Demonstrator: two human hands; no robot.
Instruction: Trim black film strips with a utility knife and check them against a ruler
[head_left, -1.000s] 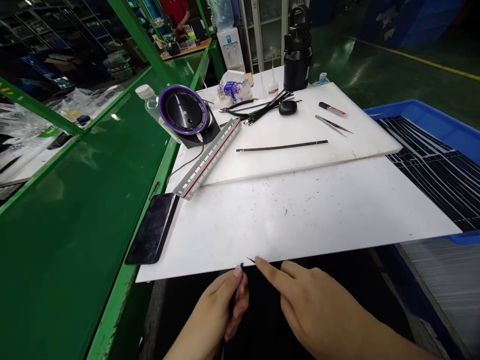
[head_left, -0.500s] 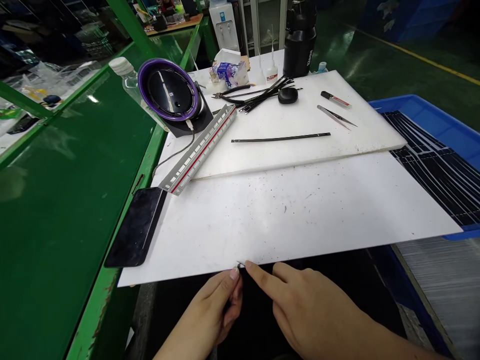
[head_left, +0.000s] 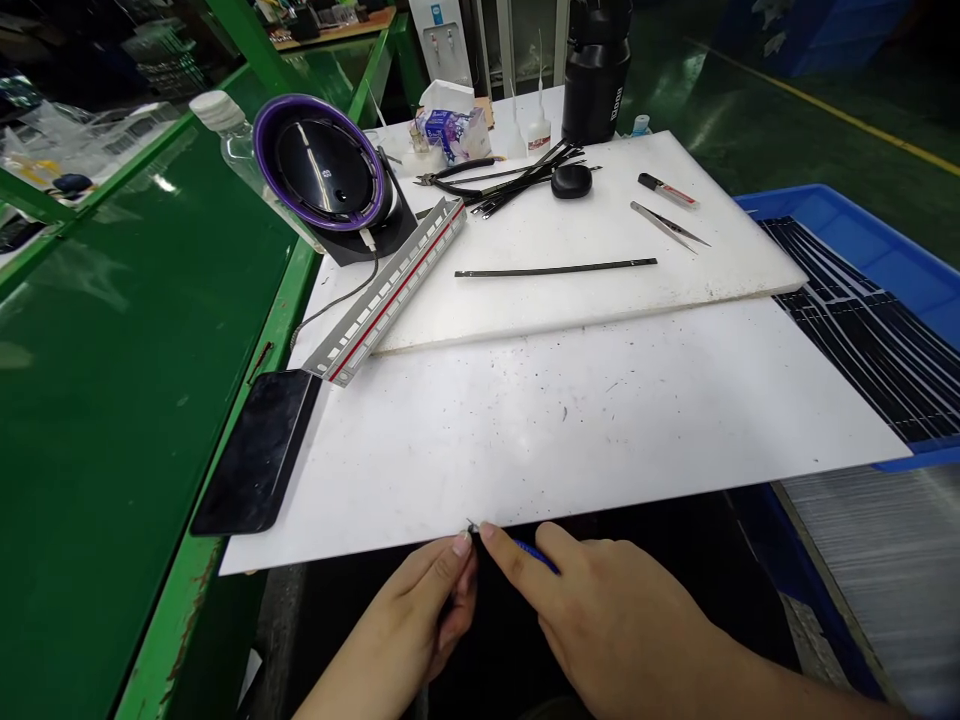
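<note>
My left hand (head_left: 424, 605) pinches a small dark piece (head_left: 470, 528) between thumb and fingers at the table's front edge; most of it is hidden by the fingertips. Closed round a blue-handled knife (head_left: 536, 556), my right hand (head_left: 611, 600) has its index finger stretched along the tool towards that piece. Only a bit of the ridged blue handle and a thin metal tip show. The two hands' fingertips are close together. Farther back, a single black strip (head_left: 555, 269) lies on the white foam board (head_left: 540, 310).
A triangular scale ruler (head_left: 390, 295) lies beside a purple-rimmed fan (head_left: 322, 165) and a phone (head_left: 255, 450). Tweezers (head_left: 667, 227), a marker-like tool (head_left: 667, 190), pliers (head_left: 457, 182) and a strip bundle (head_left: 532, 178) rest on the foam. Right stands a blue bin (head_left: 832, 200) of black strips.
The view has shifted slightly, so the table things sit a little further left and higher. Some blue handle now shows beneath my right index finger. Both hands keep nearly the same pose.
</note>
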